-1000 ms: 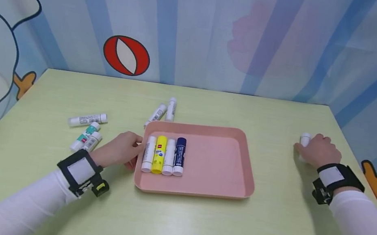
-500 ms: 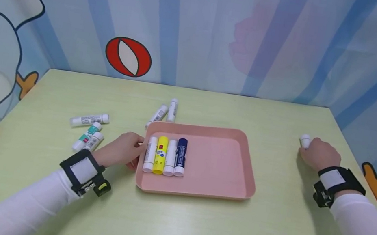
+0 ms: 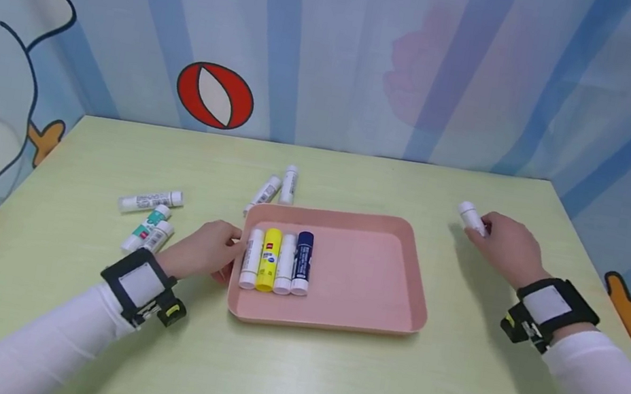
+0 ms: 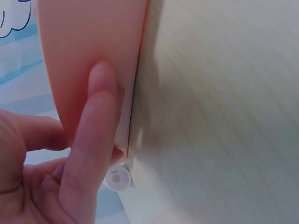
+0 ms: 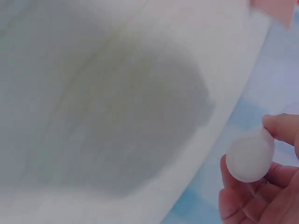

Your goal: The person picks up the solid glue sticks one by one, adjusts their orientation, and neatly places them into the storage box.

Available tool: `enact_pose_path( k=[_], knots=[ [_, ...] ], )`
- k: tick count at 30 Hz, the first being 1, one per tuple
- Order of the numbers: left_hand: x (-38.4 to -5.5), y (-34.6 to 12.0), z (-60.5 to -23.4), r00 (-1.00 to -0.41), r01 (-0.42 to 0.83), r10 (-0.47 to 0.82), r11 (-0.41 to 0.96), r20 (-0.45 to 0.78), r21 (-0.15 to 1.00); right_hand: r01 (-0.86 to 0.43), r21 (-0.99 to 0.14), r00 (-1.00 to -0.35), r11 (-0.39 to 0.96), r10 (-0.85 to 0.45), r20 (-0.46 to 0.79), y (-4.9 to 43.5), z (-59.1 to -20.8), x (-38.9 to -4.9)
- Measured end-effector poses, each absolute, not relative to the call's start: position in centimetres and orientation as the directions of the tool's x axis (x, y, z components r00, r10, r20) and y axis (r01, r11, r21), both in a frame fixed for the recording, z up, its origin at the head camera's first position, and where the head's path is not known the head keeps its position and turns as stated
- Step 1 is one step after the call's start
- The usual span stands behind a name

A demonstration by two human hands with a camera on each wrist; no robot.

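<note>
A white glue stick is held between the thumb and fingers of my right hand, raised over the right side of the table. Its round white end faces the camera in the right wrist view. My left hand grips the left rim of a pink tray. In the left wrist view one of its fingers lies along the tray's outer wall, with the thumb at the rim. Inside the tray, side by side at the left, are two white glue sticks, a yellow glue stick and a dark blue one.
Left of the tray lie a white glue stick, a green-and-white one and another white one. Two more white sticks lie behind the tray's far left corner. A printed curtain rises beyond the table.
My right hand has lifted the white glue stick from the table's right side and carried it left. My left hand stays at the tray rim.
</note>
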State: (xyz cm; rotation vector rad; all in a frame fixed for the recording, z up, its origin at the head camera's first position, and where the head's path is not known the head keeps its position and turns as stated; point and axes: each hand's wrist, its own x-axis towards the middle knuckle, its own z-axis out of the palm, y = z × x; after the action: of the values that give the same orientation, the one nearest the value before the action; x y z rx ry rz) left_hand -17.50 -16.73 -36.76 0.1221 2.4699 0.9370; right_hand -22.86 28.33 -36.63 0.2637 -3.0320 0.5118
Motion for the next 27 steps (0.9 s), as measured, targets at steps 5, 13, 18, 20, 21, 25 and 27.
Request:
enact_pose_path(
  k=[5,13,18,20,21,25,27],
  knots=[
    [-17.4,-16.9,-36.6,-0.876,-0.042,0.254,0.805,-0.409,0.591,-0.224,-0.342,-0.974,0.913,-0.203,0.096,25.5,-35.8,-22.3],
    [-17.5,-17.4,-35.7,-0.942,0.21,0.279,0.923,-0.188,0.321,-0.334,-0.332,-0.943,0.882,-0.311,0.12,21.6,-34.9,-20.8],
    [-17.7,-17.0,-35.0,-0.938,0.347,0.344,0.923,0.046,0.168,-0.428,-0.317,-0.904,0.846,-0.403,0.143,19.6,-34.6,-19.9],
    [-17.7,-16.6,-34.7,-0.902,0.428,0.415,0.896,0.123,0.118,-0.457,-0.319,-0.889,0.83,-0.431,0.152,18.8,-34.5,-19.6],
    [-17.6,-16.4,-34.5,-0.878,0.471,0.455,0.877,0.148,0.099,-0.47,-0.324,-0.882,0.821,-0.444,0.155,18.4,-34.4,-19.5],
    [-17.4,-15.4,-33.9,-0.754,0.641,0.62,0.766,0.216,0.038,-0.504,-0.355,-0.863,0.787,-0.479,0.163,16.8,-34.2,-18.8],
    [-17.3,-14.9,-33.8,-0.692,0.703,0.682,0.711,0.237,0.007,-0.523,-0.39,-0.849,0.757,-0.502,0.164,16.0,-34.1,-18.5]
  ],
)
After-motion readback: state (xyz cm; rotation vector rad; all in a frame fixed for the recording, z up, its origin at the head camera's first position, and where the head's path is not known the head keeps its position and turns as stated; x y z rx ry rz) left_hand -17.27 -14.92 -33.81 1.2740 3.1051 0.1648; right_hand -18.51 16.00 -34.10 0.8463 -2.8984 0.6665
